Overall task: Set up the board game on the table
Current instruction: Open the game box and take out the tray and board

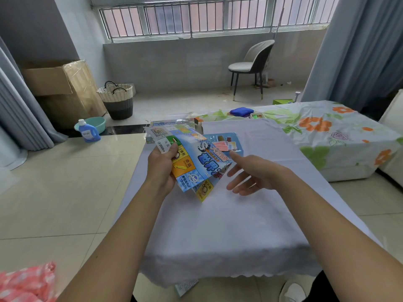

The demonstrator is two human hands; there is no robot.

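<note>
Blue, glossy and printed with squares, the folded game board (192,162) is held up above the white tablecloth (229,225), pinched at its left edge by the left hand (161,168), whose thumb lies across the printed face while the fingers curl behind it, out of sight. On the board, "2000" can be read beside the thumb and again on a lower blue square, an orange square carries a Chinese label with small Latin letters under it that are too fine to read, and large blue-and-white Chinese title characters run across the middle; a yellow folded flap hangs below, its print too small to make out. The right hand (248,175) is just right of the board, palm turned toward it, fingers spread and relaxed, gripping nothing; whether its forefinger touches the board's edge cannot be told. Beyond both hands, partly hidden by the raised board, lies the game box (172,125) at the table's far edge, and just past the right hand's fingertips sits a blue tray (226,142) with red and pale cards, their faces unreadable. Far left of the left hand, on the floor, stands a blue detergent bottle (88,131) whose label is blurred. A printed sheet (185,287) pokes out under the near hem of the cloth, mostly covered.
</note>
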